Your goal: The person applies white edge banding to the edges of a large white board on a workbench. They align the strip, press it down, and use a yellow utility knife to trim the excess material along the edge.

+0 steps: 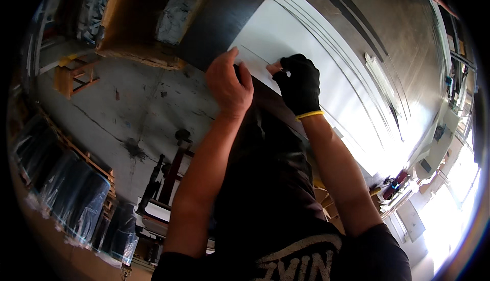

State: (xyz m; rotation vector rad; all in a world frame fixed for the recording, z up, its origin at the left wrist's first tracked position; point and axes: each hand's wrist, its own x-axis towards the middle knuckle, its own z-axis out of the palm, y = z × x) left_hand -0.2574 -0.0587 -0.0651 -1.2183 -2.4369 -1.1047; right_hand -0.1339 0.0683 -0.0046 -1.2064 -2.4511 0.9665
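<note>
My bare left hand (pixel 228 83) is at the near left edge of a white sheet (pixel 301 46). Its fingers are curved, with a gap between the thumb and the forefinger, and nothing shows in that gap. My right hand (pixel 301 82) wears a black glove with a yellow cuff and bare fingertips. Over the sheet's near edge, its thumb and forefinger come together in a pinch. What they hold, if anything, is too small to make out. A thin dark line runs across the sheet between the two hands. Several long thin lines or strips cross the sheet farther right.
Under the sheet is a dark tabletop (pixel 209 33). A bundle of pale strips (pixel 378 77) and long dark strips (pixel 352 13) lie on its right side. An open cardboard box (pixel 135 18) stands at the far left, near a small wooden stool (pixel 76 77). Plastic-wrapped dark panels (pixel 76 199) stand lower left.
</note>
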